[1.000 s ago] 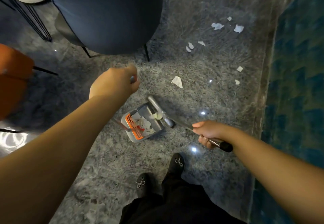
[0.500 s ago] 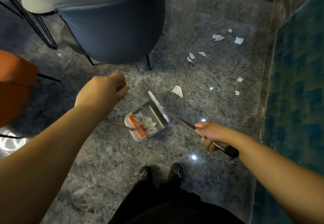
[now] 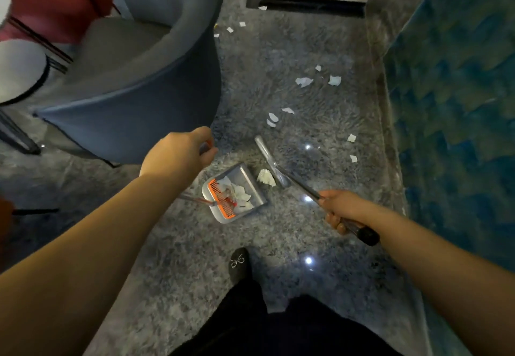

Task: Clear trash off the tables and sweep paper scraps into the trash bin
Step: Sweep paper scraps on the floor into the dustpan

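A grey dustpan (image 3: 250, 188) with an orange comb edge sits on the speckled grey floor and holds several white paper scraps. My left hand (image 3: 178, 154) grips the top of its long handle. My right hand (image 3: 340, 207) grips the metal broom handle (image 3: 301, 188) near its black end. The grey broom head (image 3: 267, 157) lies just right of the pan, with one paper scrap (image 3: 266, 177) between it and the pan's open edge. More scraps (image 3: 303, 81) lie scattered farther ahead on the floor.
A dark blue tub chair (image 3: 133, 76) stands close at the upper left, beside a white round stool (image 3: 19, 71). A blue patterned wall (image 3: 459, 104) with a stone skirting runs along the right. My black shoe (image 3: 239, 263) is below the pan.
The broom head has swung out of the pan to its right side. A scrap that lay ahead now sits at the pan's edge. The view has tilted forward.
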Available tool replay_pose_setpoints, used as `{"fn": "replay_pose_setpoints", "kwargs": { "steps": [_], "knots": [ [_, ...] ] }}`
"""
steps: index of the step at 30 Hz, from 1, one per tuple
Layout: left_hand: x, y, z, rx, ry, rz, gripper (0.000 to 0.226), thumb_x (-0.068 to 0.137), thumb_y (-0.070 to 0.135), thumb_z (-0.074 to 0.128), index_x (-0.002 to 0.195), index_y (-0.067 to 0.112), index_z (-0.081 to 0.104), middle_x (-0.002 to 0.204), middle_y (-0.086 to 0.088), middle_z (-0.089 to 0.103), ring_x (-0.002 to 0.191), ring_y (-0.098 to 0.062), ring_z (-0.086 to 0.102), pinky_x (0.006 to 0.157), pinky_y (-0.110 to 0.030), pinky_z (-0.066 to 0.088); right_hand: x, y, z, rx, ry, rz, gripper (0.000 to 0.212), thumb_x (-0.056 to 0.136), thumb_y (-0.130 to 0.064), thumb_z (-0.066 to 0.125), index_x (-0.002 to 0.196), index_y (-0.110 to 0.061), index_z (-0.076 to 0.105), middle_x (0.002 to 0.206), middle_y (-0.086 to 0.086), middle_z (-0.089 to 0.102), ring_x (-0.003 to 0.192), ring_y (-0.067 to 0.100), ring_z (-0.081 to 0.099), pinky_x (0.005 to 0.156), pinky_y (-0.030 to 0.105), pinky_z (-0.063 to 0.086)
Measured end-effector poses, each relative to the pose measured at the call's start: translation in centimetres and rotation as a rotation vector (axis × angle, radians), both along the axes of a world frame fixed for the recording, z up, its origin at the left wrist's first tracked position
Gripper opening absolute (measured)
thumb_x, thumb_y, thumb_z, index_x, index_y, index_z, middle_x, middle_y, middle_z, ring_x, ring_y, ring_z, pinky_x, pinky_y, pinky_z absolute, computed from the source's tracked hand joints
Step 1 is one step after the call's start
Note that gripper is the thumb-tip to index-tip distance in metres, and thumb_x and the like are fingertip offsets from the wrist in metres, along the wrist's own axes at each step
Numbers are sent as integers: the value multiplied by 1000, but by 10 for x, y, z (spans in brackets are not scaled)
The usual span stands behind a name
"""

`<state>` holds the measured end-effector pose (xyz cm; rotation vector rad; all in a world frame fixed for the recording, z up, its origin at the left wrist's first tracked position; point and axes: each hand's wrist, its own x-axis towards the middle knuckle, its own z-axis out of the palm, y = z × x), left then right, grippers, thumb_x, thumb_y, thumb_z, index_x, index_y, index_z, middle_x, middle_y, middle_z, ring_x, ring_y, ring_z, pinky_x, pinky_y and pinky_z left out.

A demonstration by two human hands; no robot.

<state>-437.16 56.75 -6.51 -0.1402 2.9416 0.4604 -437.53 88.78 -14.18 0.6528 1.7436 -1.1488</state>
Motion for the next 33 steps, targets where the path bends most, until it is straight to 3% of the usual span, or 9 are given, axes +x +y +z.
{"fn": "replay_pose_setpoints", "kwargs": {
  "steps": [7,10,13,16,21,25,30,33],
  "knots": [
    [-61,-6,-12,-13,-25,-167,19,96,39,54,97,20,53,78,-6,60,73,-32,57,58,-35,42,-33,-18,-21,69,25,-4,25,102,-14,42,124,-5,50,51,10,48,39,17,41,33,20,36],
    [-78,-3,-17,-19,-20,-201,21,96,40,54,98,19,54,88,-8,66,78,-33,59,59,-35,42,-44,-22,-30,93,25,10,22,102,-12,42,119,-4,52,56,12,47,38,17,41,33,20,38],
    [-90,2,-21,-40,-17,-229,21,97,40,52,97,19,52,88,-8,66,75,-33,58,58,-34,39,-54,-30,-40,144,51,125,21,101,-10,40,115,2,52,56,15,50,33,18,44,32,21,38],
    [-98,1,-21,-62,-2,-221,23,97,41,52,99,18,53,84,-8,64,71,-30,55,56,-34,38,-59,-38,-50,143,28,203,32,100,-8,40,127,9,45,59,17,53,36,20,48,37,23,40],
    [-102,0,-20,-84,-6,-182,23,96,42,53,96,19,53,75,-5,59,65,-28,51,54,-32,35,-60,-45,-49,74,-85,271,35,102,-15,41,133,0,40,66,14,54,50,20,48,51,30,42],
    [-102,5,-18,-78,-12,-170,23,96,42,54,95,20,53,73,-3,57,66,-28,52,54,-32,37,-61,-29,-40,-43,-179,66,33,101,-14,44,135,-13,42,59,7,43,35,9,39,35,16,34],
    [-113,8,-8,7,-43,-106,19,93,44,58,91,25,56,75,-1,63,69,-27,58,58,-36,48,-69,-2,-24,-104,-154,4,38,102,-15,45,140,-17,40,59,7,42,35,8,37,35,15,32],
    [-125,17,0,8,-23,-75,18,93,43,60,91,25,58,66,7,55,65,-22,53,54,-31,41,-79,10,-13,-103,-114,-17,35,102,-15,44,137,-17,41,60,7,40,35,7,35,35,14,31]
  ]
}}
